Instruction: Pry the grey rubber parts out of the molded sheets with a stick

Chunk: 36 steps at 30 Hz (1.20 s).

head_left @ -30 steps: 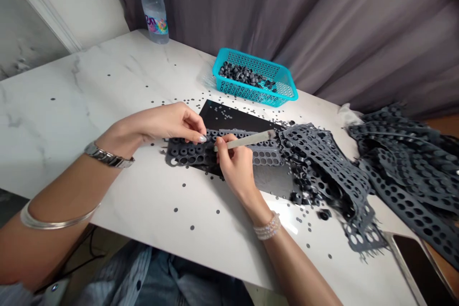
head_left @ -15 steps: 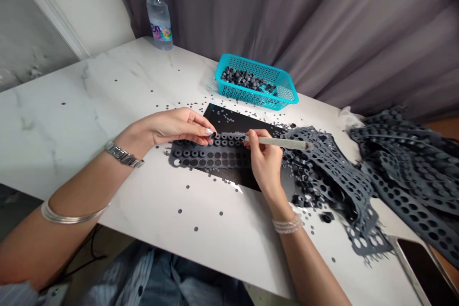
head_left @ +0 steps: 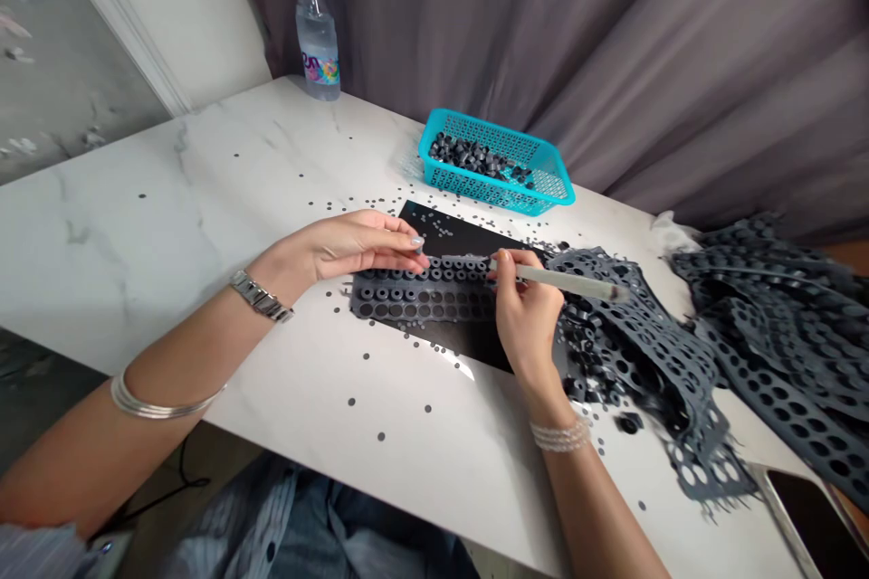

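Observation:
A dark grey rubber sheet [head_left: 421,294] full of rings and round holes lies on a black mat [head_left: 475,339] in front of me. My left hand [head_left: 353,244] hovers over the sheet's left end, its thumb and forefinger pinched on a small grey ring [head_left: 419,244] lifted just above the sheet. My right hand [head_left: 526,312] grips a pale stick-like tool [head_left: 570,282] whose tip rests on the sheet's top row; the handle points right.
A turquoise basket [head_left: 539,190] holding loose rings stands beyond the mat. Heaps of punched-out grey sheets [head_left: 712,335] fill the right side. A water bottle [head_left: 317,32] stands at the far corner, a phone [head_left: 807,516] at the near right. Small grey discs dot the marble table [head_left: 169,199].
My right hand slid rightward along the sheet with the tool. My left fingers went from pressing on the sheet to lifting a small ring off it. The view shifted slightly.

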Motion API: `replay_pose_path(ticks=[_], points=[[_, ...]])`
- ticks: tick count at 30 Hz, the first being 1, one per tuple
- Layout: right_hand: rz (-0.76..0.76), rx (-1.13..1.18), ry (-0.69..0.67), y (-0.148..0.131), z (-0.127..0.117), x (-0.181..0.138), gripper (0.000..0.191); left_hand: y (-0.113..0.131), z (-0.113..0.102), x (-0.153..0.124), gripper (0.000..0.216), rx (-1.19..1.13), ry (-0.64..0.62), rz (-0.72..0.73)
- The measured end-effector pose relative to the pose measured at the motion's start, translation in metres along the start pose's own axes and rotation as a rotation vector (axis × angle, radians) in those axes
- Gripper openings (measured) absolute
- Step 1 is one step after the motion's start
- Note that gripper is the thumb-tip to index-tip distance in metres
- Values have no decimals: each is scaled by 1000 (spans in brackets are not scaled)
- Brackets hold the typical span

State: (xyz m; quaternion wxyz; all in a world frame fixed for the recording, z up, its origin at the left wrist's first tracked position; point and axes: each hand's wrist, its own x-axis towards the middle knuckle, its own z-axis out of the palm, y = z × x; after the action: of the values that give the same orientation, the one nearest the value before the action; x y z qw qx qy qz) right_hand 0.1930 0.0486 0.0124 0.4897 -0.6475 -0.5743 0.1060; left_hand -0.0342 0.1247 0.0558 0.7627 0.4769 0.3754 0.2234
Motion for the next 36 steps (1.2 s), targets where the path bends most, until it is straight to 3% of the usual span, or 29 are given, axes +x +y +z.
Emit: replay_pose_path(ticks=[4,7,10,14,17,23,36], points=[[138,280,-149,-14,5,-6,31,0,5,2,25,-324,91,27],[133,321,-295,-20,11,-12,32,2,8,2,16,-356,131,44],[77,289,-384,-21,17,-17,32,4,13,-3,10,-33,140,110],[42,234,-428,-22,21,-21,31,1,16,-10,16,823,127,105],[22,205,-445,-23,23,-22,31,-8,17,-12,22,1123,140,126],[-24,157,-452,-22,24,-22,32,-22,18,-8,21,1238,168,250],[-153,72,-459,-29,22,-24,27,-23,26,-11,6,1259,146,281]])
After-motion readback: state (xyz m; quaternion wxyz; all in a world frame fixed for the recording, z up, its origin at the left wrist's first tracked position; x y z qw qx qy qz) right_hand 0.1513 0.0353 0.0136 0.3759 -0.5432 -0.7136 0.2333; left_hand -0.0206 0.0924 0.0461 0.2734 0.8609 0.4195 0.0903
